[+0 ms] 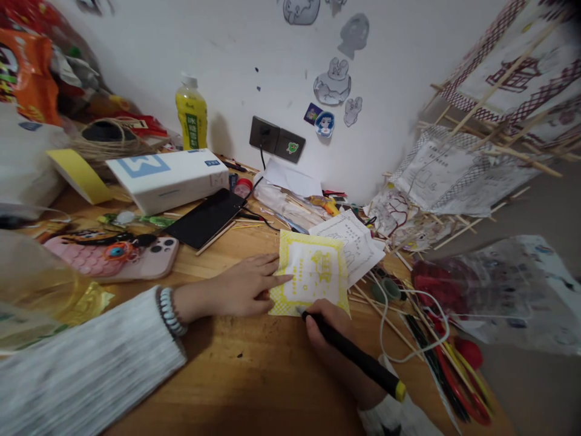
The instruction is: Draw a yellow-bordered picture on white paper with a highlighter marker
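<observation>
A sheet of paper (313, 266) with a yellow checked border, yellow lettering and a drawn pavilion lies on the wooden table. My left hand (249, 284) rests flat on its left edge, fingers stretched out. In my right hand (333, 330) is a black marker (358, 357) with a yellow end cap. Its tip meets the paper's lower border. More white sheets (358, 242) with grey line drawings lie partly under the yellow one.
Left of my hands are a pink phone (118, 257), a dark tablet (206, 218), a white box (170, 175) and a bottle (191, 115). To the right lie a white cable (384, 327), thin sticks, scissors (467, 387) and a plastic bag (499, 290). Stick-framed paper lanterns (440, 163) stand behind.
</observation>
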### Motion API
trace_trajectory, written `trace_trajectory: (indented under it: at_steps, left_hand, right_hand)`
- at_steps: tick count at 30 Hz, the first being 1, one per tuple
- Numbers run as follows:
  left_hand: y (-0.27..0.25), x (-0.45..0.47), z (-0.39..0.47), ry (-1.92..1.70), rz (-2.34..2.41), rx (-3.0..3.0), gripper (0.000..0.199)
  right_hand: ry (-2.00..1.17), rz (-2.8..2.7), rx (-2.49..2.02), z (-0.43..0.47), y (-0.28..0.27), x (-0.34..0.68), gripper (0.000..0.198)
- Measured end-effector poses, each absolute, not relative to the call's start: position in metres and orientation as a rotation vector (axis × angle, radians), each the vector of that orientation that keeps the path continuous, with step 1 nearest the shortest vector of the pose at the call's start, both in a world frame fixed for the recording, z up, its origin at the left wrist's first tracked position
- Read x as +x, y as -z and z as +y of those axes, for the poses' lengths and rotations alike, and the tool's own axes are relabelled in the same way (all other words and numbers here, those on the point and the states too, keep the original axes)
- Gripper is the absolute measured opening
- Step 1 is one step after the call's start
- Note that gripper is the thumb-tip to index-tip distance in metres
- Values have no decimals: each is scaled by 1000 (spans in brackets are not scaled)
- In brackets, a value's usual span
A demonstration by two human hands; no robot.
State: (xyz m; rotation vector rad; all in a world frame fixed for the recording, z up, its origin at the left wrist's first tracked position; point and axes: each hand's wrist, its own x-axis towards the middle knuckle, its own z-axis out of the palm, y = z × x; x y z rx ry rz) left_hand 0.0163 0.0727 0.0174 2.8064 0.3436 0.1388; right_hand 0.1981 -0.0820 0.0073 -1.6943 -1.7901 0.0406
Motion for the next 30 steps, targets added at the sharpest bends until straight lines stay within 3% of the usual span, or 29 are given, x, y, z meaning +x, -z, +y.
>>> trace_trajectory:
  at_steps: [17, 30]
  left_hand:
    - [-17, 16, 74, -102, 341, 2842, 68]
    - [-17, 16, 74, -97, 340, 2846, 67]
  right_hand:
    - [-77, -1996, -1590, -85, -1, 195, 13]
    - [-18, -1737, -1695, -85, 7, 207, 13]
